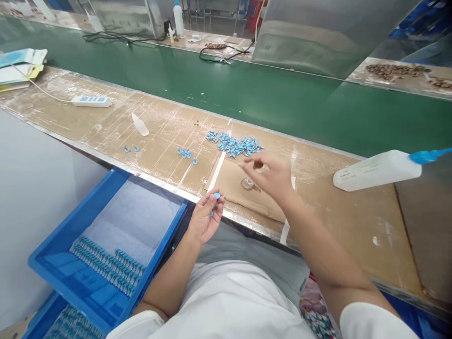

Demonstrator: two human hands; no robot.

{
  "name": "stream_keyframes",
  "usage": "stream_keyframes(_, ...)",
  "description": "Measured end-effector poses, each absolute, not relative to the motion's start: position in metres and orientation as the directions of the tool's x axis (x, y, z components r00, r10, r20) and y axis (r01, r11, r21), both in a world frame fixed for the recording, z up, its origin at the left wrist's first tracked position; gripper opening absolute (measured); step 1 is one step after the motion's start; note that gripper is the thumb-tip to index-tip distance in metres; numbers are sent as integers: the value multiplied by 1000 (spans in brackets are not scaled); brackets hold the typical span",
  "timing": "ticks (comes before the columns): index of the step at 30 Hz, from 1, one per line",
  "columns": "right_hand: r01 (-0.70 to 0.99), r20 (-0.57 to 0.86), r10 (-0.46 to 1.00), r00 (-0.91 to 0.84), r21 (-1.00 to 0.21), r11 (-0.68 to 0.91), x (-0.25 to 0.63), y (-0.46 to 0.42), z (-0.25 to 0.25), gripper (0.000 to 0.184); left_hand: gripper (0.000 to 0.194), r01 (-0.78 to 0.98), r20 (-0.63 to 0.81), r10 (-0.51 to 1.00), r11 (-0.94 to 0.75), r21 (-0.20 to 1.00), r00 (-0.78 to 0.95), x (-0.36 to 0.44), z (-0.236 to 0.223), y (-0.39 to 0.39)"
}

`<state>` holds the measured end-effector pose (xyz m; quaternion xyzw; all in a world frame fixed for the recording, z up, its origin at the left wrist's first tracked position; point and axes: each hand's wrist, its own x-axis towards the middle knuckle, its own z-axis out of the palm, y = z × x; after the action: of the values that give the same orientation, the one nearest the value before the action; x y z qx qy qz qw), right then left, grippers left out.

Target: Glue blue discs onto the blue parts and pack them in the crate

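My left hand (205, 217) is closed at the table's front edge, with a small blue disc-topped piece (217, 195) between thumb and fingers. A second bit of blue shows lower among those fingers. Over the cardboard pad (229, 183), my right hand (271, 176) has thumb and fingers drawn together; whatever they hold is too small or blurred to make out. Just below that hand lies a small clear round dish (247, 183). Behind it spreads a pile of small blue parts (238, 145). Several blue round-based pieces (185, 152) stand to the left.
A white bottle with blue nozzle (377, 170) lies at right. A small white squeeze bottle (140, 125) and a power strip (92, 101) lie left. The blue crate (106, 249) below holds rows of blue pieces. A green conveyor belt (183, 77) runs behind the table.
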<state>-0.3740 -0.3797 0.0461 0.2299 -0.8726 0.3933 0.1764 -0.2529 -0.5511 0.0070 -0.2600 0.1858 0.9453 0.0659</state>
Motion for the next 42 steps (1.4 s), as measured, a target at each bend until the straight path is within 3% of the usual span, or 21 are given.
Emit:
stream_keyframes(3, -426, 343, -270, -900, -561, 710, -428, -385, 19, 24, 18, -223, -519, 27, -921, 319, -854, -253, 6, -553)
stream_keyframes(7, -450, 190, -410, -892, -446, 774, -473, -397, -15, 28, 22, -225, -488, 27, -909, 351, -872, -251, 4, -553)
stream_keyframes(10, -454, 110, -453, -885, -426, 783, -488, -400, -26, 23, 26, -217, -480, 8, -898, 382, -877, -250, 3, -553)
stream_keyframes(15, -520, 127, -515, -848, -395, 758, -494, -396, -22, 17, 19, -213, -502, -11, -898, 385, -865, -252, 4, -554)
stream_keyframes(17, -466, 159, -455, -876, -517, 718, -487, -390, -17, 18, 16, -210, -505, -13, -900, 383, -863, -253, 4, -553)
stream_keyframes(20, -226, 91, -281, -955, -839, 496, -463, -371, -7, 23, 14, -204, -500, -17, -901, 384, -866, -253, 2, -553)
stream_keyframes(23, -69, 33, -125, -992, -954, 293, -429, -343, -3, 36, 14, -205, -505, -15, -903, 378, -863, -253, 0, -553)
stream_keyframes(27, -77, 117, 64, -991, -894, 441, -393, -309, -16, 39, 15, -236, -536, 9, -904, 357, -844, -255, -2, -551)
stream_keyframes(30, -120, 185, 66, -980, -829, 546, -380, -299, -31, 33, 15, -251, -553, 16, -902, 352, -833, -256, -4, -547)
stream_keyframes(35, -223, 289, 93, -953, -873, 433, -364, -313, -30, 26, 14, -264, -568, 19, -898, 352, -823, -257, -4, -540)
stream_keyframes(37, -332, 398, 65, -915, -836, 437, -359, -322, -23, 22, 13, -265, -569, 23, -900, 347, -822, -256, -3, -538)
stream_keyframes(42, -594, 618, -172, -767, -583, 554, -355, -334, -15, 10, 12, -270, -571, 28, -899, 344, -820, -254, -1, -535)
